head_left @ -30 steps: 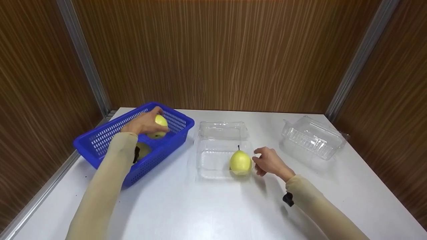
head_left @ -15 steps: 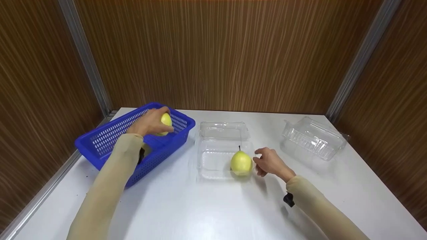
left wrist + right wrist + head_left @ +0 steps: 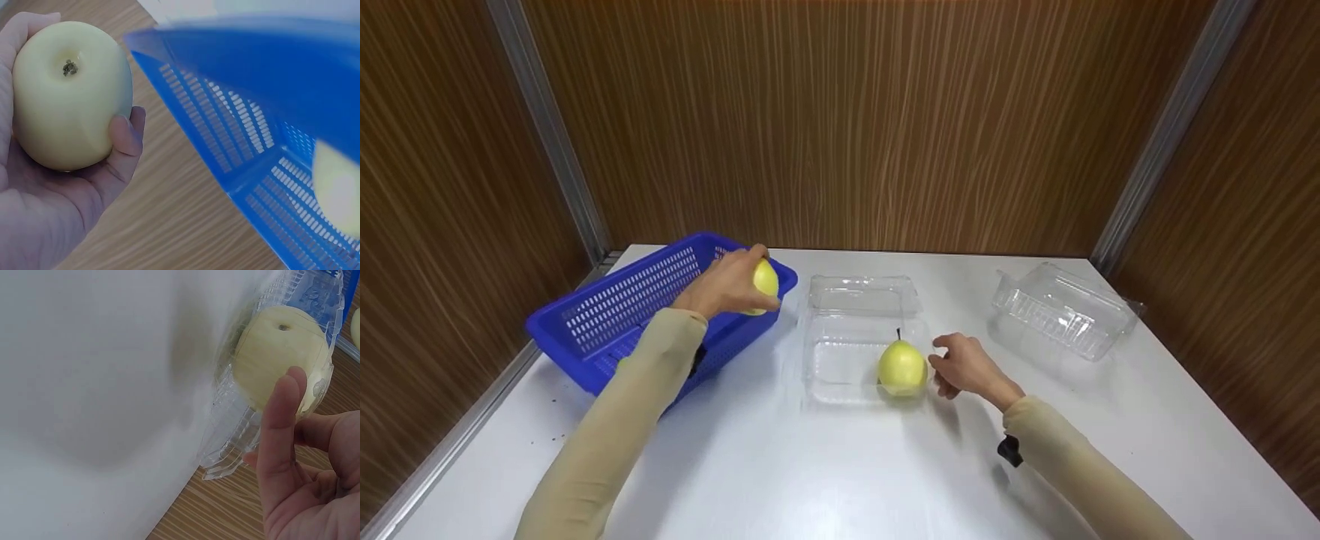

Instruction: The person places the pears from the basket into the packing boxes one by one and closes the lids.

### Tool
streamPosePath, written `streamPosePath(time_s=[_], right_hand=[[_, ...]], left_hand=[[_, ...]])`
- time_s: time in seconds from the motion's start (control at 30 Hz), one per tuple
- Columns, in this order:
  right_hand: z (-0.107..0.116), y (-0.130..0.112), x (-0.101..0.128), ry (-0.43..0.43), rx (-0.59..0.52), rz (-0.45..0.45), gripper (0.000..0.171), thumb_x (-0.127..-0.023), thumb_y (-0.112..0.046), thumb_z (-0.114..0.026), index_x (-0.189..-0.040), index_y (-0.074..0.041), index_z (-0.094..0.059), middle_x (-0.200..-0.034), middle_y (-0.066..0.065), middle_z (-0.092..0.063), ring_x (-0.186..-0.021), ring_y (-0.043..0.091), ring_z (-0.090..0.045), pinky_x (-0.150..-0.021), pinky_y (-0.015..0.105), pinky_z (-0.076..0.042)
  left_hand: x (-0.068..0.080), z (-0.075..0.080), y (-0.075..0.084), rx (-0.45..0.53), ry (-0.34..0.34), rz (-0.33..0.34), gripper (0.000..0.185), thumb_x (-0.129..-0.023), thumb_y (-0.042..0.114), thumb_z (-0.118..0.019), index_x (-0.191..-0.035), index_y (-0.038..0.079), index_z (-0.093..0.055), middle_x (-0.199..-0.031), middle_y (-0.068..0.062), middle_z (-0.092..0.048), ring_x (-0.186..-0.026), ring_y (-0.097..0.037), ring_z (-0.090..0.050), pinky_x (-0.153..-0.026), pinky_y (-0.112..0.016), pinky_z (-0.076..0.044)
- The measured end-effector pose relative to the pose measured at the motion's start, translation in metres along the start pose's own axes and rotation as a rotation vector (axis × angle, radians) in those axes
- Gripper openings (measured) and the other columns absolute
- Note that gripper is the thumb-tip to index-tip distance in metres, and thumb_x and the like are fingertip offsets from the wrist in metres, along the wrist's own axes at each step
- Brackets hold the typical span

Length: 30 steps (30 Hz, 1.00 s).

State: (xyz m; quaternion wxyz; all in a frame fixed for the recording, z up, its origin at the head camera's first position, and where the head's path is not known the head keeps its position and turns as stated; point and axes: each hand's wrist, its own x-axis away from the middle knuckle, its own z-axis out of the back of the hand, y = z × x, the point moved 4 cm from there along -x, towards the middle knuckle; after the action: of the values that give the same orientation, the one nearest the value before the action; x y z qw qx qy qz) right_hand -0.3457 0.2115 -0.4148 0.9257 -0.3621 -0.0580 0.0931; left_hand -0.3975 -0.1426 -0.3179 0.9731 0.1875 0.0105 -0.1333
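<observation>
Holding pear (image 3: 766,279) near basket (image 3: 622,279) rim, left hand (image 3: 726,285) fingers clamped on it; right hand (image 3: 969,366) beside clear box (image 3: 844,361) with second pear (image 3: 901,367), fingers apart; if carried low, first may hit rim

We note a white table (image 3: 825,465); directly on it we log a blue perforated basket (image 3: 622,296) at left, an open clear container (image 3: 840,360) mid-table, a second clear container (image 3: 1061,311) at right, dark specks (image 3: 554,400) near the basket.
</observation>
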Motion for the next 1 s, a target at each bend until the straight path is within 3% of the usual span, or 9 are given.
streamPosePath(time_s=[0.23, 0.47, 0.8, 1.0], right_hand=[[0.000, -0.002, 0.000, 0.004, -0.008, 0.009, 0.048, -0.094, -0.004, -0.050, -0.137, 0.016, -0.043, -0.058, 0.008, -0.065, -0.041, 0.010, -0.059, -0.048, 0.037, -0.056], [0.000, -0.003, 0.000, 0.007, -0.012, 0.014, 0.048, -0.094, -0.004, -0.050, -0.137, 0.017, -0.043, -0.061, 0.012, -0.066, -0.042, 0.010, -0.059, -0.047, 0.036, -0.056], [-0.001, -0.001, 0.001, 0.034, -0.004, 0.028, 0.047, -0.093, -0.003, -0.050, -0.135, 0.017, -0.045, -0.059, 0.011, -0.065, -0.040, 0.008, -0.057, -0.043, 0.029, -0.052], [-0.001, -0.002, 0.002, 0.026, -0.010, 0.029, 0.047, -0.093, -0.002, -0.049, -0.135, 0.017, -0.044, -0.061, 0.013, -0.066, -0.041, 0.009, -0.057, -0.043, 0.029, -0.052]], left_hand=[[-0.002, -0.010, 0.023, -0.056, 0.014, -0.120, 0.080, -0.072, 0.046, -0.072, -0.140, 0.014, -0.046, -0.116, -0.008, -0.057, -0.097, -0.025, -0.055, -0.081, -0.040, -0.052], [-0.003, -0.028, 0.041, 0.014, 0.033, -0.173, 0.070, -0.072, 0.051, -0.071, -0.130, 0.018, -0.050, -0.105, -0.006, -0.057, -0.090, -0.022, -0.055, -0.071, -0.034, -0.050], [-0.003, -0.068, 0.078, 0.074, -0.092, -0.217, 0.059, -0.078, 0.057, -0.068, -0.124, 0.021, -0.057, -0.099, -0.003, -0.061, -0.088, -0.019, -0.056, -0.069, -0.030, -0.049], [0.000, -0.091, 0.091, 0.096, -0.120, -0.241, 0.054, -0.079, 0.058, -0.065, -0.117, 0.020, -0.058, -0.094, -0.001, -0.062, -0.081, -0.017, -0.058, -0.063, -0.027, -0.048]])
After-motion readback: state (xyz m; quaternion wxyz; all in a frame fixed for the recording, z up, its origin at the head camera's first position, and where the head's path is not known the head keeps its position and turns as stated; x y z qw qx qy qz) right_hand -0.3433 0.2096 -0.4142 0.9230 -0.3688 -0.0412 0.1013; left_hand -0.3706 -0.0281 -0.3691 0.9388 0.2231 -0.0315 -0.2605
